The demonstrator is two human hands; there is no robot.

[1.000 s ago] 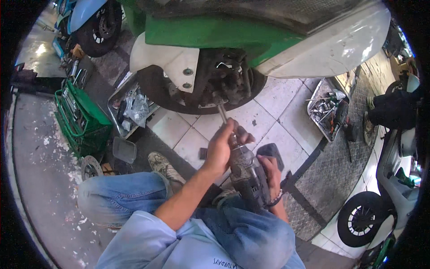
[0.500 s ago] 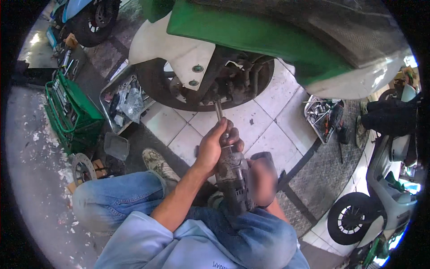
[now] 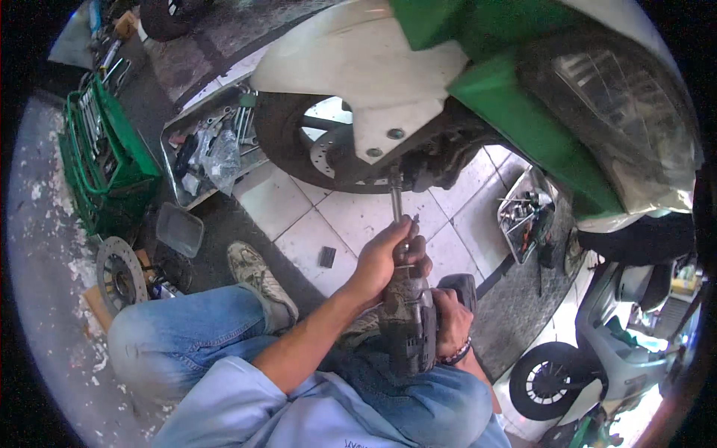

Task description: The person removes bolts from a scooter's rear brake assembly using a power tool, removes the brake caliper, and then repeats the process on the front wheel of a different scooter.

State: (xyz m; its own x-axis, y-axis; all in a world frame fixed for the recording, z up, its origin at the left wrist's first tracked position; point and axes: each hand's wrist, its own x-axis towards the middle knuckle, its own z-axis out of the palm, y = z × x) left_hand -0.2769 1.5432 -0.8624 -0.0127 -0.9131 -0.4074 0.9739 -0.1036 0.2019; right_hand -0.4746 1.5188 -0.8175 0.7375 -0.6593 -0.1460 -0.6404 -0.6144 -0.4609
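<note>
Over to the left of the person [image 3: 306, 407], a green rectangular metal toolbox [image 3: 137, 163] stands beside a silver rectangular tray [image 3: 172, 175]; a clear rectangular plastic tub [image 3: 179, 230] lies nearer. Ahead, a round black rubber-tyred wheel [image 3: 282, 149] stands between that tray and a smaller metal tray [image 3: 508, 237] at right.

The person wears a pale blue shirt [image 3: 299, 414] with short, loose sleeves [image 3: 235, 388] and dark lettering at the near edge, blue jeans [image 3: 198, 317] whitened at the knees, a scuffed, dark-marked shoe [image 3: 258, 272] at left, and a dark bracelet [image 3: 457, 354] by the right hand [image 3: 453, 325].
</note>
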